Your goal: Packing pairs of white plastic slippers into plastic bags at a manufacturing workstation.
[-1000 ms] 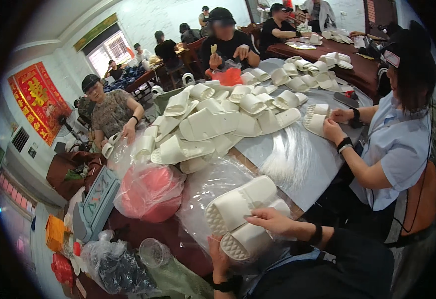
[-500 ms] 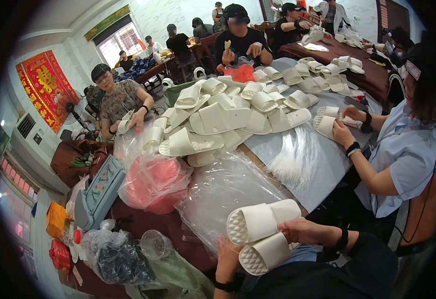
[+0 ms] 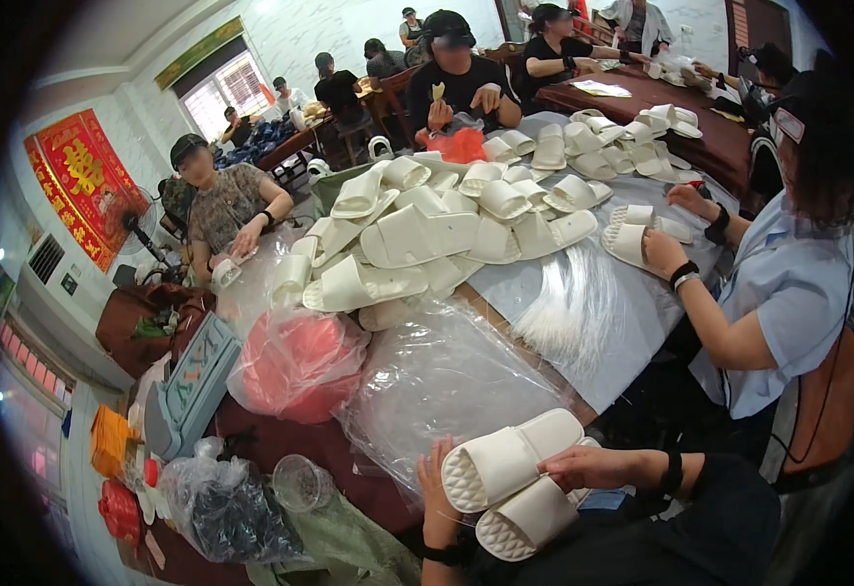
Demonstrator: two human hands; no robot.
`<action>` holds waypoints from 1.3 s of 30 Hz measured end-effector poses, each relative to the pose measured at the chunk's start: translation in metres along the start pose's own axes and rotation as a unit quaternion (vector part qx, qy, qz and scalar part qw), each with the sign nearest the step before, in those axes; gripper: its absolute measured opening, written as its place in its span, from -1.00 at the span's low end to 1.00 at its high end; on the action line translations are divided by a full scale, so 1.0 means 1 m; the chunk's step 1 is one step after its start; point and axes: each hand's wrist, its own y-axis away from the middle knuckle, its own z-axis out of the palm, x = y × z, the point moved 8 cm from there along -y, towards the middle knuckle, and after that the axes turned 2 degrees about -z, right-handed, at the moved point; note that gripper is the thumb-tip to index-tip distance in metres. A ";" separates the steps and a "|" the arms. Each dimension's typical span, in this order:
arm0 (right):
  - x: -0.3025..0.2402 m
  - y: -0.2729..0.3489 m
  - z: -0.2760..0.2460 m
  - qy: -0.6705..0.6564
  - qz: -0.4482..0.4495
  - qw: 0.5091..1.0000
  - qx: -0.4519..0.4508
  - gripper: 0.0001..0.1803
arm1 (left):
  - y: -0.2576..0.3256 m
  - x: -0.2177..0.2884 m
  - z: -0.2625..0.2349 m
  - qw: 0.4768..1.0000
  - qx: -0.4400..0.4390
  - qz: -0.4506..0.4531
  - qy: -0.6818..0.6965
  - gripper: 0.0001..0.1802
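Observation:
A pair of cream-white slippers is held at the lower middle, one slipper lying above the other slipper. Their quilted toe ends point left. My right hand grips the pair from the right, its fingers at the inner edges between the two. At the toe end is my left hand, fingers stretched upward beside the upper slipper. Part of that palm is hidden, and contact with the slipper is hard to tell. Just beyond lies a clear plastic sheet on the table.
A large heap of cream slippers covers the table's middle. White strands lie right of it; a clear bag with red contents sits left. A blue-grey plastic stool and a clear cup are nearer. Co-workers surround the table.
My left hand's fingers have straightened upward along the toe end. The slipper pair has tilted and the lower one has dropped slightly. At the left, a co-worker's hands with a slipper have lowered.

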 end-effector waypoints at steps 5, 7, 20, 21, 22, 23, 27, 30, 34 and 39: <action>-0.008 0.012 0.009 -0.044 -0.005 0.999 0.015 -0.62 | -0.003 -0.005 -0.010 0.982 0.006 -0.032 0.187 -0.41; -0.008 0.017 0.011 -0.005 -0.013 1.000 0.003 -0.49 | -0.005 -0.006 -0.019 0.979 0.003 -0.037 0.199 -0.43; -0.050 0.061 -0.034 -0.071 -0.091 0.958 0.261 -0.70 | -0.059 -0.047 -0.044 0.769 -0.076 -0.238 0.589 -0.59; -0.052 0.063 -0.035 -0.052 -0.104 0.960 0.255 -0.69 | -0.060 -0.049 -0.045 0.758 -0.044 -0.222 0.611 -0.58; -0.055 0.064 -0.037 -0.035 -0.122 0.959 0.253 -0.69 | -0.062 -0.049 -0.046 0.748 -0.012 -0.200 0.633 -0.57; -0.057 0.064 -0.034 -0.034 -0.115 0.960 0.253 -0.69 | -0.062 -0.049 -0.044 0.745 -0.014 -0.206 0.635 -0.57; -0.045 0.066 -0.044 -0.021 -0.095 0.960 0.263 -0.69 | -0.060 -0.042 -0.046 0.732 0.008 -0.193 0.654 -0.56; -0.047 0.059 -0.036 -0.051 -0.095 0.959 0.262 -0.67 | -0.056 -0.036 -0.060 0.743 -0.026 -0.206 0.636 -0.56; -0.051 0.052 -0.038 -0.100 -0.142 0.960 0.219 -0.55 | -0.053 -0.024 -0.069 0.791 -0.045 -0.177 0.583 -0.59; -0.056 0.039 -0.039 -0.120 -0.182 0.951 0.220 -0.46 | -0.048 -0.016 -0.084 0.842 -0.015 -0.125 0.524 -0.60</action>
